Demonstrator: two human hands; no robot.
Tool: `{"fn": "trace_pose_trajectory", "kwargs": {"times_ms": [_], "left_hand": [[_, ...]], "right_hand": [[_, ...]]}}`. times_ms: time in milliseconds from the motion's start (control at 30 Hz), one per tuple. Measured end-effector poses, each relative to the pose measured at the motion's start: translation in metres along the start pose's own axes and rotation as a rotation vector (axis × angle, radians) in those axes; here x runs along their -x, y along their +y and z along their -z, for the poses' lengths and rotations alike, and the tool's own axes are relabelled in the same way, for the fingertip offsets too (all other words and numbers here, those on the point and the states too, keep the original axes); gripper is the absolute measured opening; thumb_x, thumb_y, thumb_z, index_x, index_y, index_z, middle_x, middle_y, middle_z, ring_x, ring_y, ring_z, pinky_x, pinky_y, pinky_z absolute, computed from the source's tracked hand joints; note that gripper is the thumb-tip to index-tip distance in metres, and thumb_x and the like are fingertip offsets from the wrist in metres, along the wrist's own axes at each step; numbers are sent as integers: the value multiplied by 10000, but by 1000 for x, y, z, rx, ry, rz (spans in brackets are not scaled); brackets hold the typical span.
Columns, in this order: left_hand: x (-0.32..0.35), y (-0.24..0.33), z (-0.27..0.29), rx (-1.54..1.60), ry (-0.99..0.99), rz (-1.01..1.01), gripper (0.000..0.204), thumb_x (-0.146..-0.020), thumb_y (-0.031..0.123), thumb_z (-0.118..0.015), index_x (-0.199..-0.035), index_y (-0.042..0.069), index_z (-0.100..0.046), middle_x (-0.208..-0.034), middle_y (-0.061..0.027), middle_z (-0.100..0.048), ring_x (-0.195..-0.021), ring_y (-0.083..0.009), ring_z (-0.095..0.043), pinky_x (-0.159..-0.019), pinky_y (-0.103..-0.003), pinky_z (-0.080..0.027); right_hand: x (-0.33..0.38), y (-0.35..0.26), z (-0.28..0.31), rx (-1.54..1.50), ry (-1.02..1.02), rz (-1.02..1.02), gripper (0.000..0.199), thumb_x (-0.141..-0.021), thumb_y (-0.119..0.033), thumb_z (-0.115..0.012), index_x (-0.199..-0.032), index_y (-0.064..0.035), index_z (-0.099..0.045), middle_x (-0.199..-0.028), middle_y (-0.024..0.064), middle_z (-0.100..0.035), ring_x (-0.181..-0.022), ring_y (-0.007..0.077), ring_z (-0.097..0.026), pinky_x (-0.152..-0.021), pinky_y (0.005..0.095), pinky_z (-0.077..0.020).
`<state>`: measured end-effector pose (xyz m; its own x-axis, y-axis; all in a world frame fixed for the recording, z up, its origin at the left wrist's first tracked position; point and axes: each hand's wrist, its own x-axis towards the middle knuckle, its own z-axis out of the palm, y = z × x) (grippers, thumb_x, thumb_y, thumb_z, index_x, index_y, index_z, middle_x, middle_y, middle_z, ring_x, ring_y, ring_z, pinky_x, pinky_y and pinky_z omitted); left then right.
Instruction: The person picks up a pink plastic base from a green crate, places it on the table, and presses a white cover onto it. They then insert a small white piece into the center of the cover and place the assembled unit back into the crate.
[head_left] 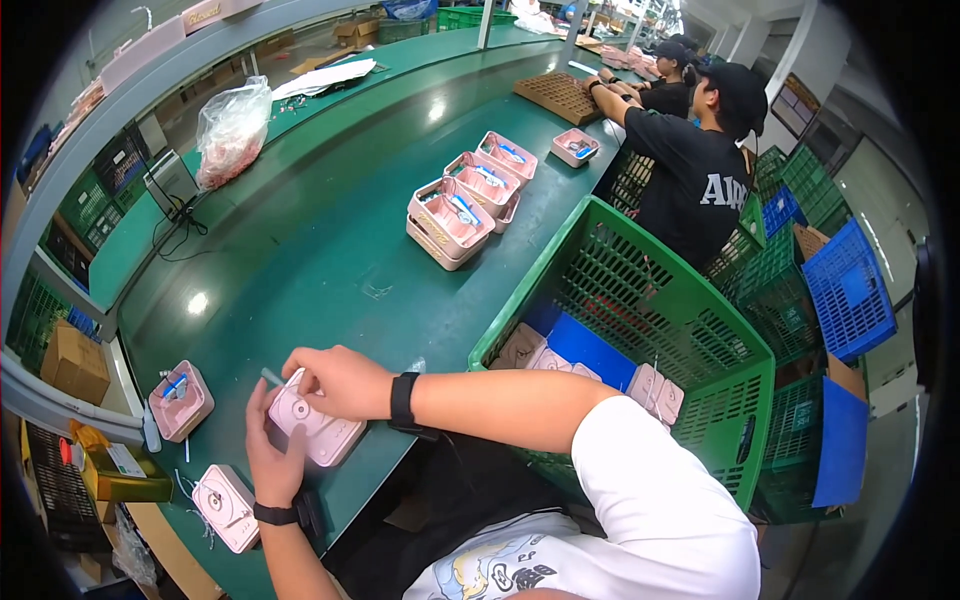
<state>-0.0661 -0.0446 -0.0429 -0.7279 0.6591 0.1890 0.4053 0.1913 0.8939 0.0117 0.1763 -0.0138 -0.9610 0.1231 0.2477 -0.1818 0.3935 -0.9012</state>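
Trays [449, 218] stand on the table [330, 290] beyond the held device [335, 442], left of the crate [690, 345].

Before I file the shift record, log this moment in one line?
left hand: holding pink case; right hand: touching it; nearby: green crate

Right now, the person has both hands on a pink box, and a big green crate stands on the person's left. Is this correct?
Not fully: the big green crate stands on the person's right, as the head view shows. The left hand and right hand are indeed on a pink box.
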Motion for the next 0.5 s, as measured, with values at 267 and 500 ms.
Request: {"fn": "trace_pose_trajectory", "kwargs": {"times_ms": [267,500], "left_hand": [[-5,-7,2,71,21,41,667,-920,-61,-690,-1565,8,-534,-1451,-154,-661,-1351,-269,-641,-1194,-407,-475],[-9,-3,3,109,-56,41,543,-933,-47,-709,-1464,-4,-603,-1441,-137,-669,-1325,-245,-649,-1159,-382,-498]], "right_hand": [[4,1,-12,55,113,9,356,-896,-9,-717,-1248,-21,-666,-919,148,-815,-937,344,-792,-828,442,-618],[11,1,3,111,27,69,220,-904,-31,-716,-1121,-50,-753,-946,155,-811,-932,364,-782,-838,465,-615]]}}
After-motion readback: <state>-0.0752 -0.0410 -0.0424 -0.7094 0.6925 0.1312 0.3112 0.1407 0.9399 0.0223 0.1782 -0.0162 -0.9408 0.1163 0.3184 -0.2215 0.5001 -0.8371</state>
